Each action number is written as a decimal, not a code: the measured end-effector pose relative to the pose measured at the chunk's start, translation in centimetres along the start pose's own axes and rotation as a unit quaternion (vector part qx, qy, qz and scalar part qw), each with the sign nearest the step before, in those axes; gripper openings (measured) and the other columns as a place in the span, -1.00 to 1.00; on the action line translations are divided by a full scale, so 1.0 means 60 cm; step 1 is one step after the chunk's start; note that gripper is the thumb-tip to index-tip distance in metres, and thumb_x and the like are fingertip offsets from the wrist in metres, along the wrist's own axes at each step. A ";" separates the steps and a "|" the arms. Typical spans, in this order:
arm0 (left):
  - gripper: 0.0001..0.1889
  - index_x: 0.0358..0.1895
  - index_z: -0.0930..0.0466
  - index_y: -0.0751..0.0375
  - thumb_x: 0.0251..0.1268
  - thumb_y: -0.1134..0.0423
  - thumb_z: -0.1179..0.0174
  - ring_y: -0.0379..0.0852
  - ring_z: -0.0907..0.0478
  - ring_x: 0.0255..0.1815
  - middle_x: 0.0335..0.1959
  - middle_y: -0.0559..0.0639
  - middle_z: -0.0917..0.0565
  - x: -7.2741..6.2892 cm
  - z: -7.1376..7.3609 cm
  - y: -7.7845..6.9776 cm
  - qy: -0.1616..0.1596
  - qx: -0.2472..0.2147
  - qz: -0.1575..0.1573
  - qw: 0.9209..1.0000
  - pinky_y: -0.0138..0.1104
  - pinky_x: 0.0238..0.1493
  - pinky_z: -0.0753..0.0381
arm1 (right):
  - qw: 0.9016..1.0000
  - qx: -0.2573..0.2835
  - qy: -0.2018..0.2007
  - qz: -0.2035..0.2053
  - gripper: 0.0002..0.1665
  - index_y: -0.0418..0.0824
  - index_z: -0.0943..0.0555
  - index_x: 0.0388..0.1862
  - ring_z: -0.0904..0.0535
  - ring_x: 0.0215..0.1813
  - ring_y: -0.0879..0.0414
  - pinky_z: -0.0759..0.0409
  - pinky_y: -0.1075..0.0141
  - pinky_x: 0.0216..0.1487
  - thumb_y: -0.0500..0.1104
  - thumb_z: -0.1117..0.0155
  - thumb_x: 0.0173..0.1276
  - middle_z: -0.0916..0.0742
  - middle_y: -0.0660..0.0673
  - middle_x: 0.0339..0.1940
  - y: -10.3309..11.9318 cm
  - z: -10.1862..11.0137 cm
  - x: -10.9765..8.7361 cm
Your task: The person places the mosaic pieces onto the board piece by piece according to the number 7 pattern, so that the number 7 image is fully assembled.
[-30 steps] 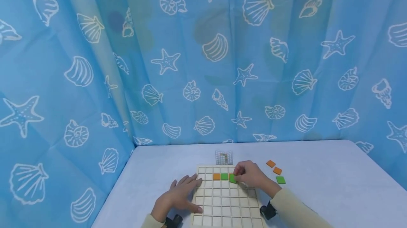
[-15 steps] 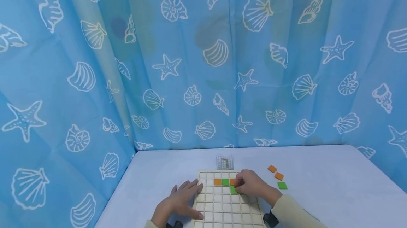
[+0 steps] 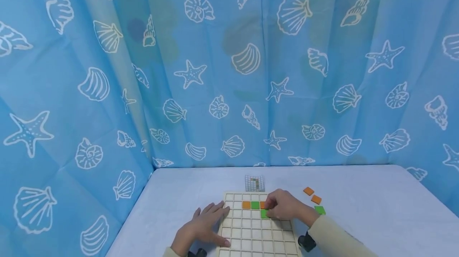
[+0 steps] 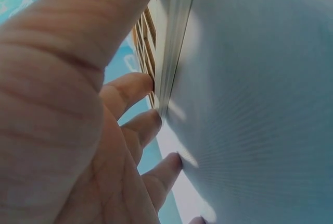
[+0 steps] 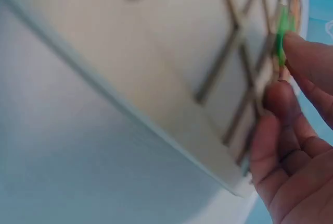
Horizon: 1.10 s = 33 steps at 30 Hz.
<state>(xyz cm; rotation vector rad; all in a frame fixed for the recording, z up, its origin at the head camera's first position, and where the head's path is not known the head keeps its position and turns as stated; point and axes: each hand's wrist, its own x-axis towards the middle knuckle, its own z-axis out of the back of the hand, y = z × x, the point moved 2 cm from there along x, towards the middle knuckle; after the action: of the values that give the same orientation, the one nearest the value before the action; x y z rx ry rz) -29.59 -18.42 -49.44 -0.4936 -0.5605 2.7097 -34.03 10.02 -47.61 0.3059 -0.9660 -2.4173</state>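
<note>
A pale board with a grid of square cells (image 3: pixel 246 234) lies on the table. My left hand (image 3: pixel 205 225) rests on its left edge, fingers spread and thumb on the near part of that edge. In the board's second row sit an orange tile (image 3: pixel 246 205), a green tile (image 3: pixel 255 205) and another orange tile (image 3: pixel 262 205), which my right fingers partly cover. Just below that last one, my right hand (image 3: pixel 287 206) holds a second green tile (image 3: pixel 264 214) with thumb and fingertips at its cell. The right wrist view shows the thumb against this green tile (image 5: pixel 282 34).
Right of the board lie two loose orange tiles (image 3: pixel 308 191) and a green tile (image 3: pixel 320 210). Behind the board stands a small gridded pattern card (image 3: pixel 255 183) with a few coloured squares. A blue shell-print curtain (image 3: pixel 229 89) hangs behind the white table (image 3: pixel 362 205).
My right hand has lowered the green tile from a tilted position over the orange tile into the cell below it. My left hand stays on the board. The head view has shifted slightly.
</note>
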 end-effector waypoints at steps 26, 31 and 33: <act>0.03 0.52 -0.22 -0.03 -0.06 -0.30 -0.44 0.27 -0.02 0.59 0.59 0.07 -0.16 -0.014 0.001 -0.029 0.012 0.023 0.002 1.000 0.42 0.46 0.08 | 0.989 0.007 -0.104 -0.105 -0.62 -0.25 -0.67 0.01 -0.60 -0.06 0.03 -0.71 0.17 -0.06 -0.08 -0.42 0.29 -0.71 -0.13 -0.08 -0.058 0.166 -0.049; 0.03 0.53 -0.20 0.00 -0.03 -0.27 -0.44 0.28 0.00 0.60 0.60 0.08 -0.13 -0.022 0.008 -0.028 0.008 0.025 -0.005 1.000 0.42 0.46 0.09 | 0.983 0.025 -0.110 -0.147 -0.59 -0.29 -0.64 0.04 -0.59 -0.11 0.04 -0.70 0.14 -0.07 -0.08 -0.40 0.30 -0.70 -0.15 -0.07 -0.098 0.159 -0.067; 0.03 0.53 -0.20 0.01 -0.03 -0.27 -0.44 0.28 0.01 0.60 0.60 0.09 -0.13 -0.023 0.010 -0.028 0.006 0.024 -0.006 1.000 0.42 0.46 0.10 | 0.980 0.027 -0.115 -0.163 -0.61 -0.28 -0.65 0.02 -0.60 -0.12 0.04 -0.70 0.15 -0.07 -0.08 -0.39 0.31 -0.71 -0.16 -0.07 -0.116 0.154 -0.075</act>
<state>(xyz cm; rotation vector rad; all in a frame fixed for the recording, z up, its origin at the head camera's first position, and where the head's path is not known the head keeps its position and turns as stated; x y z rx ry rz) -28.18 -17.66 -47.84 -0.4926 -0.4931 2.7000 -36.45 22.04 -45.70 0.2215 -1.1614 -2.7738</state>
